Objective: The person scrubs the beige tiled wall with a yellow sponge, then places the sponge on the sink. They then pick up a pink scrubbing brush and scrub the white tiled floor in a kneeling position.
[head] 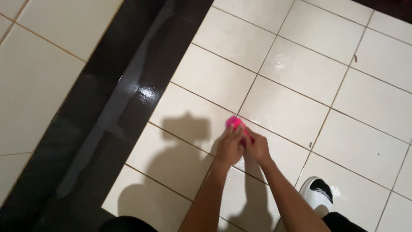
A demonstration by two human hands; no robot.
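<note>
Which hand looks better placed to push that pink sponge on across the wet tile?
Probably the left hand: its fingers lie over the pink sponge, which sticks out ahead of them. The right hand sits behind, gripping only the sponge's rear edge. Both press it to the tile floor.

Both bare forearms reaching forward and down, converging from the lower edge of view. Left hand (228, 148) palm down, fingers (234, 131) stretched ahead and curled slightly at the tips. Right hand (258, 149) pressed against it, touching along the inner edge, its fingers tucked under and partly hidden behind those of the left. Wrists nearly straight, elbows out of view.
</note>
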